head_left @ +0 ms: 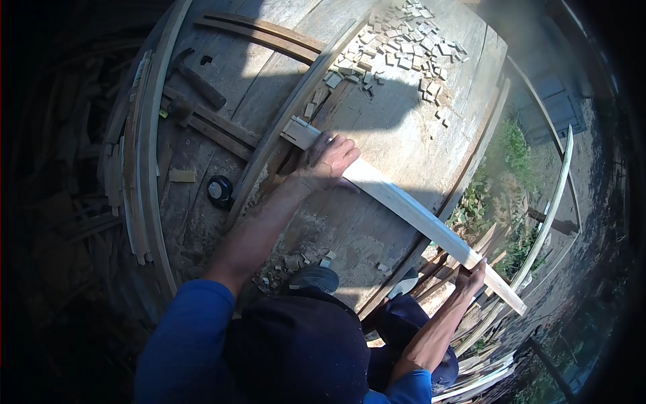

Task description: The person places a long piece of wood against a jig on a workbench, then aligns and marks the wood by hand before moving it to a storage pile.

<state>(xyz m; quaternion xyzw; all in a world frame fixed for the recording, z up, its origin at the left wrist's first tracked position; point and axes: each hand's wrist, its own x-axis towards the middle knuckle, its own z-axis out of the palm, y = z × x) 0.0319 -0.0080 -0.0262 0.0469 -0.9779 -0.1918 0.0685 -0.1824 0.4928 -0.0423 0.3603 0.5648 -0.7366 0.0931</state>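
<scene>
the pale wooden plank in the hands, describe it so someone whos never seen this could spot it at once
Start from the broad wooden work surface in mid-view. Crossing it diagonally is the pale wooden plank, gripped by the left hand near its upper end and the right hand near its lower one. Among the wooden strips around, it alone is held.

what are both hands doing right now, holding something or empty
Left hand: closed, holding the pale wooden beam.
Right hand: closed, holding the same beam nearer its lower-right end.
</scene>
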